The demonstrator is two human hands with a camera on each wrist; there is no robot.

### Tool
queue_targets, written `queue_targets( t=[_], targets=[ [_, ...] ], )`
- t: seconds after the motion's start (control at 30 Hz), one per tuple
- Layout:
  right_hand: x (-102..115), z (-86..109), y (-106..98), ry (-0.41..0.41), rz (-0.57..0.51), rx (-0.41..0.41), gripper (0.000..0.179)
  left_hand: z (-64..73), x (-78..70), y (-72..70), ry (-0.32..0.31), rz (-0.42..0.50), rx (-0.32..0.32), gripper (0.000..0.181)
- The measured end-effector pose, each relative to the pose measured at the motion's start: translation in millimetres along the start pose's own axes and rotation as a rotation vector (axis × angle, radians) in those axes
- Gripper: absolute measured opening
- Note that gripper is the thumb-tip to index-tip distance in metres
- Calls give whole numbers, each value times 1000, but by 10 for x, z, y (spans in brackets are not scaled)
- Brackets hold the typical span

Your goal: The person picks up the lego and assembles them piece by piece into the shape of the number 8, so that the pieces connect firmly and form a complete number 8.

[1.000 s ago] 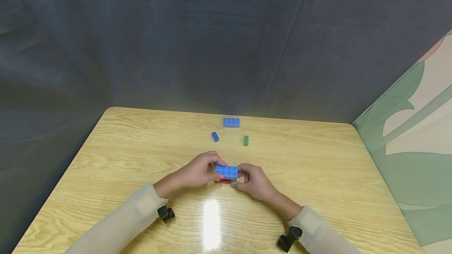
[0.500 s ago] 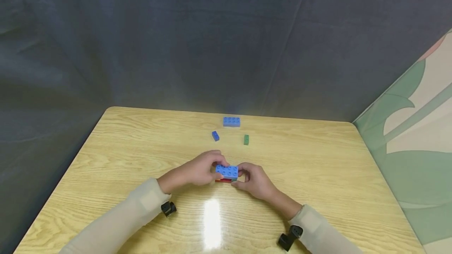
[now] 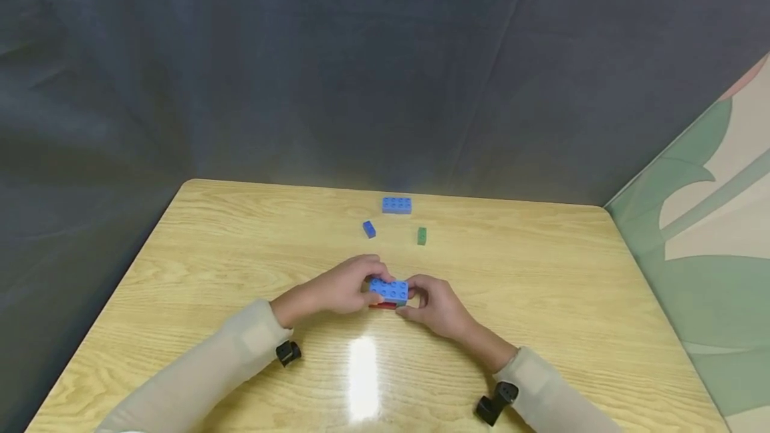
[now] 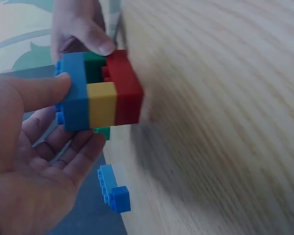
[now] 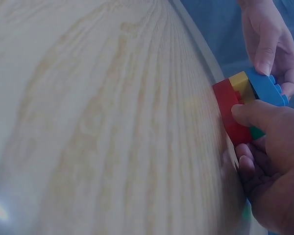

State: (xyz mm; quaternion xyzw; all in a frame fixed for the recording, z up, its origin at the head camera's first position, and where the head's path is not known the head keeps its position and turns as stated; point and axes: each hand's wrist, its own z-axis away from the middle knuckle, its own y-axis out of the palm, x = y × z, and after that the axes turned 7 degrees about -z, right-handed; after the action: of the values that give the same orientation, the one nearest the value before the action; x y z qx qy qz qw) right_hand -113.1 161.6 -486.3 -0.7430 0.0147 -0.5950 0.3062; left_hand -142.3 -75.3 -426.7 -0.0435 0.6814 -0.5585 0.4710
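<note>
In the middle of the table stands a small stack of toy building bricks. A red brick (image 4: 126, 88) forms its base, with a yellow brick (image 4: 102, 104) and a green brick (image 4: 94, 68) at opposite ends above it and a gap between them. Across both lies a blue eight-stud brick (image 3: 390, 290). My left hand (image 3: 345, 287) pinches the blue brick at its left end, thumb on the near side and fingers behind. At the other end my right hand (image 3: 442, 309) holds the red brick (image 5: 229, 107), its thumb pressed to the near face.
Beyond the hands lie a small blue brick (image 3: 369, 229), a small green brick (image 3: 422, 236) and another blue eight-stud brick (image 3: 396, 205) near the far edge. A dark curtain (image 3: 385, 72) hangs behind the wooden table (image 3: 240, 219).
The left wrist has shifted slightly right and up while both hands keep their hold. The stack stays in place; the head view has drifted a little.
</note>
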Motion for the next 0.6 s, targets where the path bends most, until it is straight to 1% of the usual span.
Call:
queue_targets(
  t=[0.1, 0.2, 0.37, 0.6],
  targets=[
    [9, -8, -11, 5, 11, 4, 29, 10, 24, 21, 7, -2, -21, 24],
    [22, -12, -19, 10, 13, 15, 29, 29, 58, 47, 15, 26, -49, 28],
    [39, -13, -17, 22, 7, 23, 28, 84, 127, 105, 10, 113, -101, 34],
    [30, -7, -3, 25, 8, 11, 28, 140, 218, 220, -38, 234, -166, 38]
  ],
)
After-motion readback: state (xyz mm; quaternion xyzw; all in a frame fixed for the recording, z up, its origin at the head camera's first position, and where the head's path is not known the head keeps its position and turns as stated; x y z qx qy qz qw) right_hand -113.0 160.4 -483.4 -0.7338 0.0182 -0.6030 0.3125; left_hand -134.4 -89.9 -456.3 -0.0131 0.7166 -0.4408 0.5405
